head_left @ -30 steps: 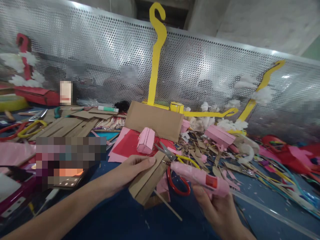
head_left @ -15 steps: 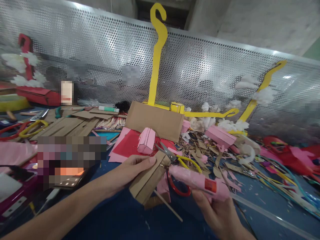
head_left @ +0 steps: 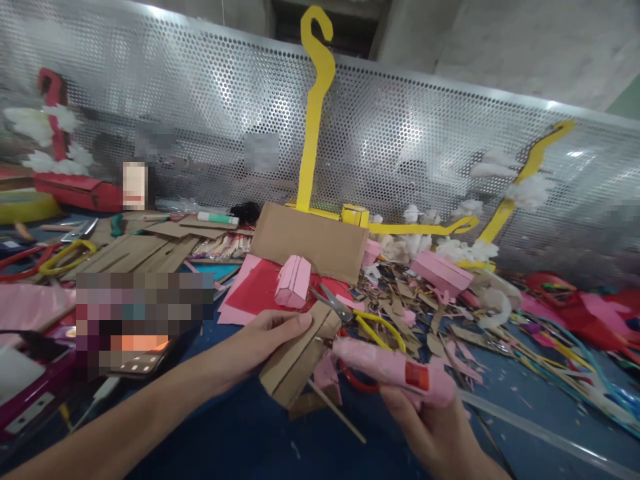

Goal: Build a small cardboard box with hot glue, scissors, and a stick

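My left hand (head_left: pixel 287 337) is closed on a folded piece of brown cardboard (head_left: pixel 295 370), its thumb lying along the upper edge. In my right hand (head_left: pixel 425 417) is a pink hot glue gun (head_left: pixel 383 360), a clear glue stick (head_left: pixel 525 423) trailing from its back. The gun's nozzle points left and is at the cardboard's right side; whether it touches I cannot tell. Just beyond lie scissors (head_left: pixel 383 330) with a red and yellow handle, blades open. A pink paper box (head_left: pixel 293 281) stands behind the cardboard. Under it a thin wooden stick (head_left: pixel 337 410) sticks out.
A brown cardboard panel (head_left: pixel 310 240) leans in the middle, with a tall yellow hook shape (head_left: pixel 315 113) behind it. Cardboard scraps (head_left: pixel 400 300) and another pink box (head_left: pixel 443 272) lie to the right. A phone (head_left: pixel 145 360) rests at left. A perforated metal screen (head_left: pixel 200 100) bounds the back.
The glue gun has shifted slightly left and down, bringing its nozzle to the cardboard's side. My left hand and the cardboard have hardly moved.
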Available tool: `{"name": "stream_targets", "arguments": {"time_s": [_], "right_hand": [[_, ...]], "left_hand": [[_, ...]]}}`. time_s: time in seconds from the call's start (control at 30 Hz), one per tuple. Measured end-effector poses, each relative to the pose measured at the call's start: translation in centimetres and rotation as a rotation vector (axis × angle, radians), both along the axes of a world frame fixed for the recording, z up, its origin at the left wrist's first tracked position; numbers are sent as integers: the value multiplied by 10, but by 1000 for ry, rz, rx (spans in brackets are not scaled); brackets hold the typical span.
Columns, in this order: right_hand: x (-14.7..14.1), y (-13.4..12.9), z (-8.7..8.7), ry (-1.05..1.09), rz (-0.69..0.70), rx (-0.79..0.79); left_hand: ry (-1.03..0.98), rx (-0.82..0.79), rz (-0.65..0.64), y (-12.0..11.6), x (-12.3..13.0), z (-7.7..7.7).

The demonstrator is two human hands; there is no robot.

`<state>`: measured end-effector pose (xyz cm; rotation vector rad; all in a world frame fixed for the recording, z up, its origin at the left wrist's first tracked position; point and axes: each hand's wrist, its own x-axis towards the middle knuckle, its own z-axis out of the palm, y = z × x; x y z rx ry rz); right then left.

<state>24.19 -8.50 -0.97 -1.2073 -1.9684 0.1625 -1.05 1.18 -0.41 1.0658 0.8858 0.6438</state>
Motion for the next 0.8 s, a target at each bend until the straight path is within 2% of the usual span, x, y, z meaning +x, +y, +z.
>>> {"name": "stream_targets", "arguments": {"time_s": [0.1,0.23,0.37,0.47,0.63,0.8], "right_hand": [[0,0,2,5,-20,-10],[-5,-2,7,-55,89,-68],[-8,-2,6,-49,136,-34],[-6,-1,4,-45,109,-47],[-3,0,3,14,-19,-38],[-7,-1,8,-47,122,-35]], "left_hand": [[-2,-2,3,1,1,-1],[8,15,15,0,0,-2],[-16,-5,0,-2,0,-2],[-16,-19,7,-3,0,-1],[6,-37,-10,-5,0,3],[-26,-27,-40,-4,0,2]]}}
